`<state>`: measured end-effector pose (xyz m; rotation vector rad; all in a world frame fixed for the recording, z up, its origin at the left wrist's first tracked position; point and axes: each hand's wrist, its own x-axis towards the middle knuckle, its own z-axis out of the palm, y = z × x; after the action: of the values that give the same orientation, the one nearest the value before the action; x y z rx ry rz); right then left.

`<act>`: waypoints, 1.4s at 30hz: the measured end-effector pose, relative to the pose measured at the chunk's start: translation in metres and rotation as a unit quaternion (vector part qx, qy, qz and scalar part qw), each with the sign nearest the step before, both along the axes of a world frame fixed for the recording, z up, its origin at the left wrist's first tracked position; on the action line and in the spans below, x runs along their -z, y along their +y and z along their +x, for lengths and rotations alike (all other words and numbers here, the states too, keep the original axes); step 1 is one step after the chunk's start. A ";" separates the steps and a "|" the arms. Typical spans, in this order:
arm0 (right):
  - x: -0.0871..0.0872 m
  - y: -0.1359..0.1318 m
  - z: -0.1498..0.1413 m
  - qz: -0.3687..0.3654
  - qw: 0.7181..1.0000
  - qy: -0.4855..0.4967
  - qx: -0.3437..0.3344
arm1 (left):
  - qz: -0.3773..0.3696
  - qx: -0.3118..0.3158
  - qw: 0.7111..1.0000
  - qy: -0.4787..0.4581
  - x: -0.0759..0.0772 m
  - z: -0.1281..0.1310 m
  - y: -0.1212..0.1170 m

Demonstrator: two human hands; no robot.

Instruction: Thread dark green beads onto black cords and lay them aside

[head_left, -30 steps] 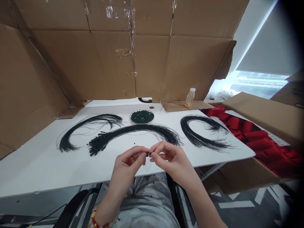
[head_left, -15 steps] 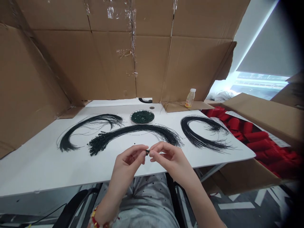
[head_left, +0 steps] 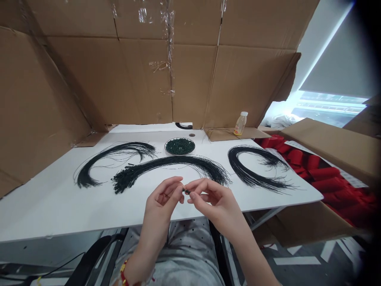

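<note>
My left hand (head_left: pixel 163 198) and my right hand (head_left: pixel 212 200) meet above the table's near edge, thumbs and fingers pinched. Between their fingertips is a small dark bead-like piece (head_left: pixel 187 191), which both hands grip; the fingers cover part of it. Just beyond lies a bundle of black cords (head_left: pixel 175 160), bent in an arc, with a thick cluster of dark green-black bits (head_left: pixel 124 178) at its left end. Behind that stands a round dish (head_left: pixel 165 151) filled with small dark green beads (head_left: pixel 179 145).
Curved bundles of black cord lie at left (head_left: pixel 89 169) and right (head_left: pixel 238 167) on the white table (head_left: pixel 74 214). A small bottle (head_left: pixel 240 124) stands at the back right before cardboard walls (head_left: pixel 143 79). Beside the table, a carton (head_left: pixel 333 143) holds red rolls (head_left: pixel 324 174).
Both hands stay pinched together in nearly the same place. More of the dark bead-like piece shows between the fingertips. The whole view has shifted slightly.
</note>
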<state>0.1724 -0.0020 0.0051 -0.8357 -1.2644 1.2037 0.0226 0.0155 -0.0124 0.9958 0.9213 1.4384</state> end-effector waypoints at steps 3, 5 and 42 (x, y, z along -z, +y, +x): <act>0.000 0.000 -0.002 0.003 1.000 0.000 0.012 | 0.014 -0.011 1.000 0.021 0.001 0.001 -0.001; 0.001 0.000 -0.003 0.007 1.000 -0.006 0.027 | 0.025 -0.019 0.999 0.033 0.001 0.001 -0.001; 0.002 -0.005 -0.008 0.026 0.998 0.027 0.045 | 0.077 -0.025 0.997 -0.019 0.010 0.001 -0.004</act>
<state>0.1649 -0.0070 0.0027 -0.8083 -1.1967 1.1105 0.0233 0.0120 -0.0228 1.0603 0.8215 1.5832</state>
